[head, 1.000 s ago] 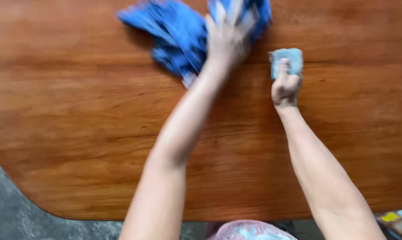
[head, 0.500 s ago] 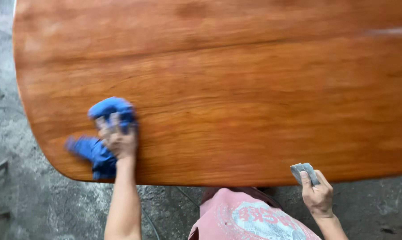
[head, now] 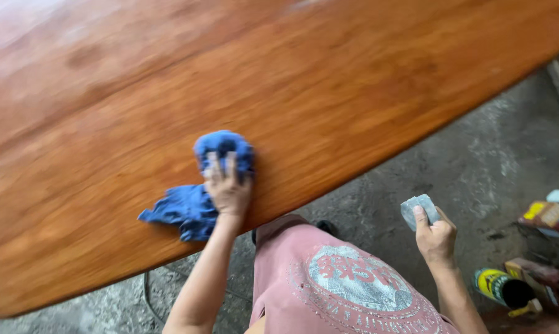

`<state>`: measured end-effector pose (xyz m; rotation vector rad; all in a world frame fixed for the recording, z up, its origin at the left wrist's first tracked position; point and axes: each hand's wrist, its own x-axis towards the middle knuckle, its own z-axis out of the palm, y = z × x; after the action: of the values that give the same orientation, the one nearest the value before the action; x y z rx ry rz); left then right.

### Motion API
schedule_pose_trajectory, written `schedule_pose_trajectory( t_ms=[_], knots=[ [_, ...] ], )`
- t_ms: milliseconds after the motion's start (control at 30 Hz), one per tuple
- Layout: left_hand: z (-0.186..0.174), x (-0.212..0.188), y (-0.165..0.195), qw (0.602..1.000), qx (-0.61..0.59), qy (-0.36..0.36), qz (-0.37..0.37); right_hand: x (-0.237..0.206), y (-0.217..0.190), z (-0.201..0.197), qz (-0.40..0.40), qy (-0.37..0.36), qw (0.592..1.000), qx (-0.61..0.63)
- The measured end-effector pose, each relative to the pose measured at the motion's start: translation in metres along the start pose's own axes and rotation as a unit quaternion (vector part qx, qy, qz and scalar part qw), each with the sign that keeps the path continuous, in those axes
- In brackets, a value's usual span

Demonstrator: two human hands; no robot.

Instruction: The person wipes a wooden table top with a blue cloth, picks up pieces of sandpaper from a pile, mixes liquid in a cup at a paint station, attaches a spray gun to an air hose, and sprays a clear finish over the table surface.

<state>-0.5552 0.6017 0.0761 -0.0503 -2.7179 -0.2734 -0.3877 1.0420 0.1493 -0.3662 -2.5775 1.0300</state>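
Left hand (head: 228,188), fingers pressed flat on blue cloth (head: 196,198) near tabletop (head: 354,93) edge — cloth may slip off; right hand (head: 436,235) pinches grey folded pad (head: 418,210).

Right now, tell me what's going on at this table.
A person stands at the edge of a large reddish wooden tabletop. The left hand presses a crumpled blue cloth flat on the wood near that edge. The right hand is off the table, over the concrete floor, holding a small grey pad. Cans and packets lie on the floor at the right.
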Motion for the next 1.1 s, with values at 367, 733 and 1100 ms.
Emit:
schedule_pose_trajectory(
  t_ms=[367, 733, 1100],
  knots=[
    [0.050, 0.085, 0.121, 0.992, -0.032, 0.005, 0.125, -0.004, 0.147, -0.112, 0.161, 0.111, 0.974, -0.117],
    [0.209, 0.255, 0.251, 0.964, 0.086, 0.012, -0.253, 0.063, 0.302, -0.250, 0.281, 0.098, 0.917, -0.266],
    [0.267, 0.333, 0.581, 0.997, -0.001, -0.028, -0.077, 0.239, 0.414, -0.310, 0.307, 0.147, 0.929, -0.142]
  ],
)
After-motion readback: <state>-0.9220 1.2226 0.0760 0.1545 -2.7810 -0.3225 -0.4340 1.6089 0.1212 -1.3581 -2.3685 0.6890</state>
